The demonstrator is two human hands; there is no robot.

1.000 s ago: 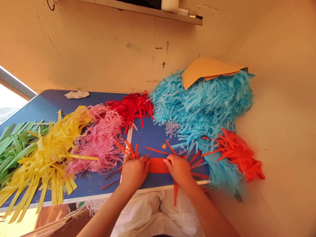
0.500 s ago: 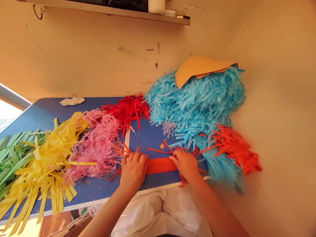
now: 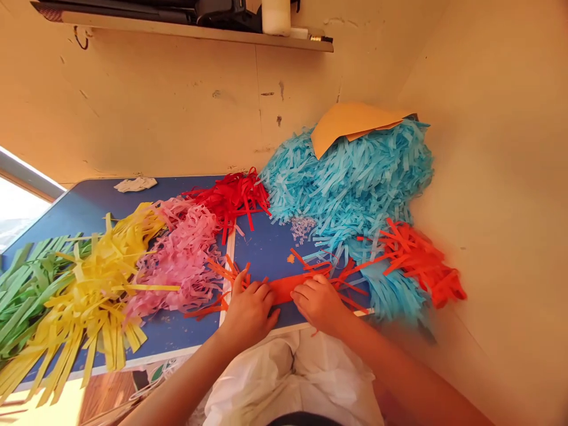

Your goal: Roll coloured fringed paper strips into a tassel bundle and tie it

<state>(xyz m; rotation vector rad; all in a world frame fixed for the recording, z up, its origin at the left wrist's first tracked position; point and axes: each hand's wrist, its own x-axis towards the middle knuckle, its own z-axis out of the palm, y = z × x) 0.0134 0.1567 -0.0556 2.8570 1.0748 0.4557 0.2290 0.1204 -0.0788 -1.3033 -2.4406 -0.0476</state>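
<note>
An orange fringed paper strip [image 3: 284, 286] lies flat on the blue table [image 3: 261, 245] near its front edge. My left hand [image 3: 249, 307] presses on the strip's left end, fingers curled over it. My right hand [image 3: 317, 302] holds the right part, fingers bent onto the paper. Only a short piece of the orange band shows between the two hands. Loose orange strands [image 3: 331, 269] fan out past my right hand, and others [image 3: 224, 269] stick out by my left hand.
Piles of cut paper fringe cover the table: green [image 3: 26, 284], yellow [image 3: 89, 290], pink [image 3: 177, 260], red [image 3: 231, 198], a big light blue heap [image 3: 355, 183] with tan sheets [image 3: 350, 121] on top, and orange [image 3: 421, 260] by the right wall. A shelf [image 3: 186, 26] hangs above.
My hands have come closer together on the orange strip, so less of the band shows between them. The strand that hung over the table edge is no longer hanging there.
</note>
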